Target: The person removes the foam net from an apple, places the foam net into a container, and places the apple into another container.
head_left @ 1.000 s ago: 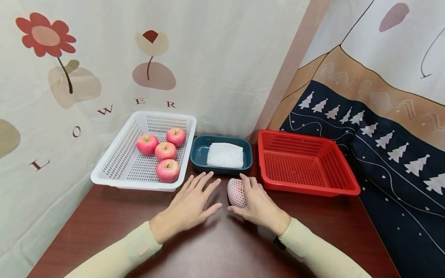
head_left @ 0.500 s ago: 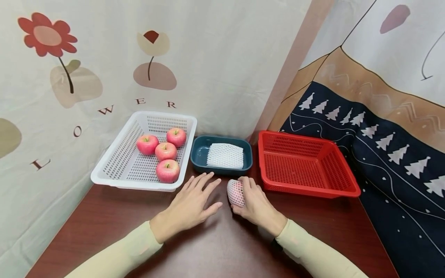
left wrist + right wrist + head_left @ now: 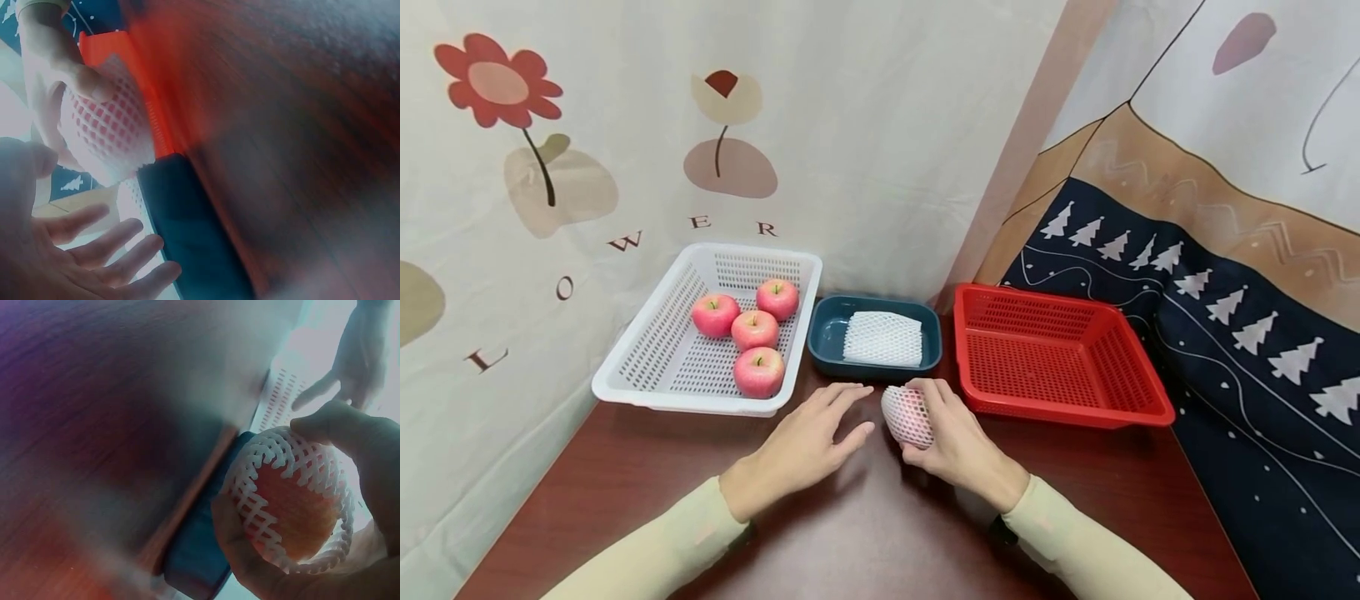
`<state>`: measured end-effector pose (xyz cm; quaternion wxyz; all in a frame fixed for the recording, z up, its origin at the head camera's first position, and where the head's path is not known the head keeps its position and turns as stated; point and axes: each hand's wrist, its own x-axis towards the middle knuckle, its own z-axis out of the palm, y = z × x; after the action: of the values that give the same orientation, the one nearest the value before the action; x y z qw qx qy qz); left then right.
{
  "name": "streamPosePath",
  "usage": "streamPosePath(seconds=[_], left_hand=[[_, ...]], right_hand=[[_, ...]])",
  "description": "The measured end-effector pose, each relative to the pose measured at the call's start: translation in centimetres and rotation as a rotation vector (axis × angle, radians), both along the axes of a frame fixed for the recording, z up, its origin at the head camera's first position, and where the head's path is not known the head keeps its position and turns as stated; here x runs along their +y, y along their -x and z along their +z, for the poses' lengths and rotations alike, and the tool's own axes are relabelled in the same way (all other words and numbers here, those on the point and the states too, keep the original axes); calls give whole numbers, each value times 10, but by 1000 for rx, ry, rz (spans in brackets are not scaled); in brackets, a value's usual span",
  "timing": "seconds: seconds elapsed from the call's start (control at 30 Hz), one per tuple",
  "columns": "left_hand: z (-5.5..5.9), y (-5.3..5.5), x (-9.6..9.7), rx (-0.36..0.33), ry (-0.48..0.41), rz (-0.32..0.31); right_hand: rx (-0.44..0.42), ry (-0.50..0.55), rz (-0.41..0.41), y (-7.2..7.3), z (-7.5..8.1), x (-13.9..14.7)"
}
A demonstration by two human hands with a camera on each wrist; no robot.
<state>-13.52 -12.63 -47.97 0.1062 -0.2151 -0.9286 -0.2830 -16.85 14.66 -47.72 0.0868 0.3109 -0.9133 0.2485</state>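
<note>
My right hand (image 3: 958, 437) grips an apple in a white foam net sleeve (image 3: 904, 417), thumb on the near side and fingers over the far side. In the right wrist view the net's opening shows the red and yellow skin of the apple (image 3: 294, 509). To the left, my left hand (image 3: 801, 442) is held with fingers extended and thumb apart, holding nothing. Its fingers (image 3: 125, 256) point toward the netted apple (image 3: 109, 119) across a small gap. Just beyond both hands sits a dark teal tray (image 3: 827, 333) with flat white foam nets (image 3: 882, 339) in it.
A white basket (image 3: 625, 367) at the left holds several bare red apples (image 3: 758, 372). At the right stands a red basket (image 3: 1067, 350) with nothing in it. All three containers rest along the back of the brown table (image 3: 865, 533), before a hanging printed curtain (image 3: 880, 150).
The right hand has closed its grip on the netted apple and brought it slightly left, tilting it. The left hand's fingers have drawn together and turned toward the apple.
</note>
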Motion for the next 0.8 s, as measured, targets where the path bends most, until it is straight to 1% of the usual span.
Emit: streamPosePath(seconds=[0.13, 0.27, 0.4, 0.47, 0.6, 0.73, 0.8], left_hand=[[3, 1, -1, -23, -46, 3], [5, 3, -2, -9, -59, 6], [6, 5, -4, 25, -77, -1], [6, 6, -4, 45, -101, -9], [5, 9, -4, 99, -167, -29], [5, 8, -4, 132, -244, -58], [7, 8, -4, 144, -283, -77]], right_hand=[[-25, 7, 22, -2, 5, 0], [-28, 23, 47, -4, 10, 0], [-25, 40, 82, -5, 14, 0], [-25, 51, 104, -6, 15, 0], [-41, 70, 144, -5, 17, 0], [-77, 81, 188, -6, 19, 1], [-76, 91, 214, -5, 20, 2]])
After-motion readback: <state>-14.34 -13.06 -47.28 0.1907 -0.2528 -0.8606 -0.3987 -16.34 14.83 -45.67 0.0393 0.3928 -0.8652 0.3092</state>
